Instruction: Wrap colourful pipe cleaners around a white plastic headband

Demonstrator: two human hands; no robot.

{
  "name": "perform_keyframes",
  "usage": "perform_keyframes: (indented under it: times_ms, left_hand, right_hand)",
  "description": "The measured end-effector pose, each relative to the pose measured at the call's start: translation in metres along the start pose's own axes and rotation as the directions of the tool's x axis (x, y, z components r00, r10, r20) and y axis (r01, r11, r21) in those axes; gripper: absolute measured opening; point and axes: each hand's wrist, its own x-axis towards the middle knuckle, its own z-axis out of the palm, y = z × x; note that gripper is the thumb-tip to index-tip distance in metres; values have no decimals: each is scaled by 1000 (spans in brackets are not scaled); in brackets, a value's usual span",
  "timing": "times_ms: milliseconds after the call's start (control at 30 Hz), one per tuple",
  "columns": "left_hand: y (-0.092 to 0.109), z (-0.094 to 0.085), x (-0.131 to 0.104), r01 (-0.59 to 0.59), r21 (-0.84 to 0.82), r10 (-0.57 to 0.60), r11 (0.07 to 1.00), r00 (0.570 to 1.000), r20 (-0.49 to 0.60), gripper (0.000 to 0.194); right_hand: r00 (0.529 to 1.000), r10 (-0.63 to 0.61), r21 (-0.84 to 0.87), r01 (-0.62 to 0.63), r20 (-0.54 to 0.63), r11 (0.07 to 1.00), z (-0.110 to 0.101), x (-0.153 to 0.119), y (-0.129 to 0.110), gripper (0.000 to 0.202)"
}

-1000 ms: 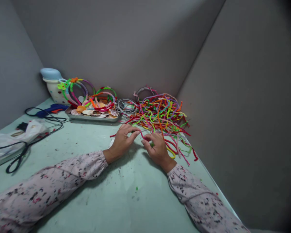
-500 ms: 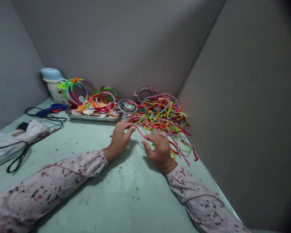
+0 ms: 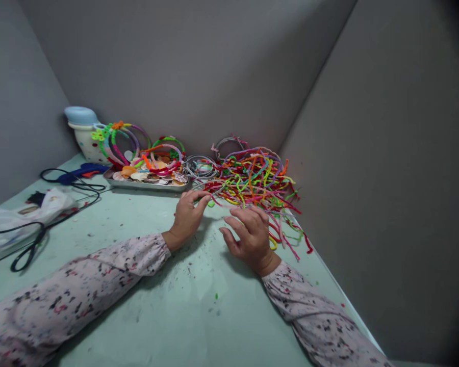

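Before the tangled pipe cleaners (image 3: 252,176), the left hand (image 3: 188,216) pinches a pink strand (image 3: 216,202), which shows just right of its fingertips. The right hand (image 3: 250,237) sits apart, thumb and curled fingers spread. Desk (image 3: 214,326) surface stretches between both floral sleeves (image 3: 313,311); its edge runs along the right one.
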Motion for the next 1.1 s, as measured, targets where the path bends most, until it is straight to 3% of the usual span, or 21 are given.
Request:
perform_keyframes:
  times_ms: [100,200,300,400,500,600,800,1100]
  left_hand:
    - [1,0,-1,2,-11,-2,1000,1000,13,19]
    - [2,1,-3,16,-20,-16,1000,999,28,20]
    - [5,2,-5,54,-60,-51,997,997,54,21]
    - [12,1,-7,115,-151,-98,982,989,111,22]
    - [19,0,-8,138,-222,-96,965,977,191,22]
    - [21,1,-10,142,-266,-70,954,962,263,22]
    - [15,3,-11,157,-291,-51,944,939,341,24]
    - [14,3,-10,139,-283,-13,949,914,405,22]
  right_hand:
    - [997,-73,34,72,12,997,-1,0,0,21]
    - [962,-192,206,151,194,967,2,0,-4,15]
    - [886,-144,301,5,441,954,12,-4,-7,16]
    - [866,55,277,-218,497,936,25,-11,-3,21]
    - [867,282,206,-390,412,898,33,-17,8,31]
    - [885,397,219,-449,244,866,33,-16,15,26]
    - [951,299,283,-308,75,908,22,-8,12,11]
    - [964,263,214,-253,-23,944,24,-12,20,21]
